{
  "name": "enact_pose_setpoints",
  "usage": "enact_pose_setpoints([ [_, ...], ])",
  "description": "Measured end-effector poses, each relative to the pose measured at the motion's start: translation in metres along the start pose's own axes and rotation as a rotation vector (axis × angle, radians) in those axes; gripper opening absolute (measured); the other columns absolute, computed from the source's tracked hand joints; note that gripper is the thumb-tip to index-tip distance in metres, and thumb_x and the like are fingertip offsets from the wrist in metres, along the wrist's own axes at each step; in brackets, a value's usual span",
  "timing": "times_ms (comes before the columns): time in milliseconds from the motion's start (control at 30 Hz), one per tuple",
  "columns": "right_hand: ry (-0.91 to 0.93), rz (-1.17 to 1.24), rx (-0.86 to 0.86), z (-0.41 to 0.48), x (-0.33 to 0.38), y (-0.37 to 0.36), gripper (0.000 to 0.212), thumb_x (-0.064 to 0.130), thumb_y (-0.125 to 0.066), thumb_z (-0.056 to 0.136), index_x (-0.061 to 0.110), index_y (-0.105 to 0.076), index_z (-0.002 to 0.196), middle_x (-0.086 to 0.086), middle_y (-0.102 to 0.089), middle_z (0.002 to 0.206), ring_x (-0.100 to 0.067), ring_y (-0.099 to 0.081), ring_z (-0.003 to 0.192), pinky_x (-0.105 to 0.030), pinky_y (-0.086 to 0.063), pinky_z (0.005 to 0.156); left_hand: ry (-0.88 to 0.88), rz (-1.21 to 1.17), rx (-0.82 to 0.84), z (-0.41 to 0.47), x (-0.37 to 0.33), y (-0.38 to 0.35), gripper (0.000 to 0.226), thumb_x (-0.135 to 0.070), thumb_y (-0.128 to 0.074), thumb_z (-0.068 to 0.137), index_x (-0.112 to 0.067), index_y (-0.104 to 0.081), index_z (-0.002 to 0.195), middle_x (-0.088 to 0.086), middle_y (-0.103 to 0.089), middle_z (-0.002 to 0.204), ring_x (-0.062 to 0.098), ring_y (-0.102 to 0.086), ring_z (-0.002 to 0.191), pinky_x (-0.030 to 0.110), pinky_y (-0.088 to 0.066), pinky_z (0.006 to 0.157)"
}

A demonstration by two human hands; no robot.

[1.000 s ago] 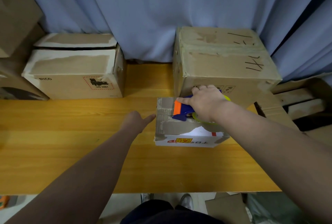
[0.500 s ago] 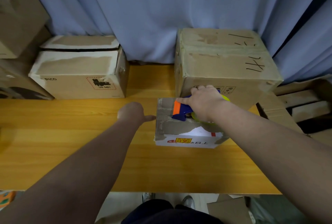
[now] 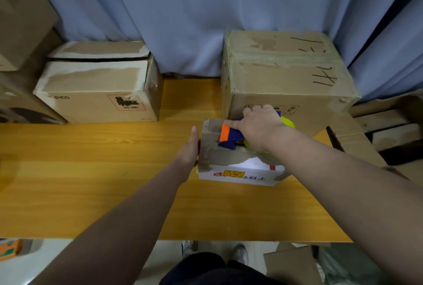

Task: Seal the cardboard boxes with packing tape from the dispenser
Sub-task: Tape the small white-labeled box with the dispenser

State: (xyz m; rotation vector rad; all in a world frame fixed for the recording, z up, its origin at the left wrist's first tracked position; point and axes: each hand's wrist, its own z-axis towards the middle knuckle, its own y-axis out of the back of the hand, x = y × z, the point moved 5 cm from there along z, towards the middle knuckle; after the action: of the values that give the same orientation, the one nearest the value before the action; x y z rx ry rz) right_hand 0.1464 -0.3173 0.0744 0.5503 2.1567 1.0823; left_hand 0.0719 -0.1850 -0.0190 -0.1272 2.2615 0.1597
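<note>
Three boxes stand on a wooden table (image 3: 91, 170). At far left is the PICO box (image 3: 96, 92), well apart from my hands. My left hand (image 3: 188, 149) has its fingers straight and together, flat against the left side of the small box (image 3: 229, 158) at mid-table. On that box's taped top rests the blue-and-orange dispenser (image 3: 231, 136), nose toward the left edge. My right hand (image 3: 261, 126) has its fingers curled tight round the dispenser's handle. The roll, seemingly yellow-green, is mostly hidden beneath my wrist. Just behind stands the big box (image 3: 286, 72).
</note>
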Motion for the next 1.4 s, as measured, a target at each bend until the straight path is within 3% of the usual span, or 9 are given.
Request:
enact_pose_setpoints([
  [167,0.019,0.011,-0.005,-0.001,-0.004,0.002,0.078,0.031,-0.055,0.094,0.038,-0.004,0.152,-0.013,-0.04,0.138,-0.033,-0.043,0.122,-0.041,-0.037,0.092,-0.047,0.225,0.114,0.002,-0.005,-0.005,0.078,-0.071,-0.018,0.088,-0.023,-0.026,0.15,0.005,-0.029,0.154,0.026,-0.026,0.141,0.038,-0.022,0.115],
  [233,0.037,0.024,-0.003,-0.001,-0.006,0.002,0.079,0.032,-0.056,0.092,0.04,-0.004,0.152,-0.013,-0.04,0.138,-0.032,-0.043,0.122,-0.041,-0.036,0.093,-0.321,0.559,0.103,0.0,-0.028,0.0,0.088,-0.06,-0.045,0.089,-0.016,-0.002,0.153,-0.003,-0.008,0.157,0.02,-0.009,0.145,0.031,-0.02,0.111],
  [300,0.058,0.055,0.003,-0.001,-0.008,0.001,0.081,0.034,-0.056,0.091,0.039,-0.003,0.152,-0.011,-0.04,0.137,-0.032,-0.042,0.121,-0.041,-0.036,0.092,-0.499,1.076,0.18,-0.001,-0.042,-0.002,0.118,-0.06,-0.065,0.076,-0.015,0.016,0.15,-0.004,0.02,0.156,0.016,0.015,0.144,0.032,0.0,0.115],
  [367,0.06,0.114,-0.012,-0.002,-0.013,0.004,0.085,0.037,-0.057,0.087,0.035,-0.003,0.153,-0.01,-0.042,0.136,-0.03,-0.043,0.12,-0.04,-0.037,0.092,-0.522,1.471,0.258,0.007,-0.046,-0.005,0.138,-0.072,-0.068,0.063,-0.015,0.026,0.146,0.003,0.033,0.152,0.017,0.027,0.14,0.032,0.016,0.111],
  [467,0.082,0.222,-0.042,-0.004,-0.02,0.007,0.083,0.039,-0.063,0.081,0.03,-0.017,0.149,-0.009,-0.048,0.129,-0.03,-0.049,0.114,-0.04,-0.043,0.09,-0.52,1.727,0.279,0.024,-0.052,-0.015,0.147,-0.079,-0.067,0.055,-0.012,0.027,0.146,0.009,0.033,0.152,0.024,0.028,0.141,0.035,0.016,0.112],
  [733,0.095,0.298,-0.082,-0.011,-0.031,0.009,0.07,0.053,-0.054,0.088,0.052,-0.015,0.146,-0.002,-0.045,0.116,-0.027,-0.05,0.105,-0.032,-0.035,0.071,-0.611,1.614,0.24,0.026,-0.053,-0.004,0.14,-0.069,-0.077,0.055,-0.02,0.013,0.15,0.002,0.005,0.158,0.026,0.004,0.145,0.044,-0.021,0.115],
  [900,0.152,0.339,-0.187,0.001,-0.002,0.031,0.069,0.052,-0.053,0.089,0.049,-0.016,0.147,0.0,-0.037,0.102,-0.025,-0.05,0.103,-0.032,-0.036,0.069,-0.594,1.68,0.218,0.019,-0.051,0.037,0.14,-0.067,-0.075,0.059,-0.015,0.018,0.149,0.003,0.01,0.157,0.025,0.008,0.145,0.04,-0.015,0.117],
  [1167,0.102,0.223,-0.113,-0.027,-0.044,0.004,0.062,0.058,-0.048,0.09,0.051,-0.021,0.146,-0.001,-0.045,0.118,-0.025,-0.048,0.109,-0.031,-0.036,0.075,-0.512,1.713,0.206,0.025,-0.043,0.054,0.141,-0.067,-0.075,0.061,-0.013,0.022,0.148,0.006,0.016,0.158,0.025,0.012,0.146,0.041,-0.011,0.117],
  [1400,0.066,0.25,-0.147,-0.024,-0.035,-0.019,0.061,0.056,-0.047,0.091,0.048,-0.023,0.146,-0.002,-0.046,0.121,-0.025,-0.047,0.111,-0.032,-0.036,0.082,-0.49,1.922,0.127,0.02,-0.04,0.04,0.134,-0.086,-0.048,0.067,-0.006,0.027,0.145,0.014,0.028,0.154,0.028,0.022,0.144,0.047,0.016,0.113],
])
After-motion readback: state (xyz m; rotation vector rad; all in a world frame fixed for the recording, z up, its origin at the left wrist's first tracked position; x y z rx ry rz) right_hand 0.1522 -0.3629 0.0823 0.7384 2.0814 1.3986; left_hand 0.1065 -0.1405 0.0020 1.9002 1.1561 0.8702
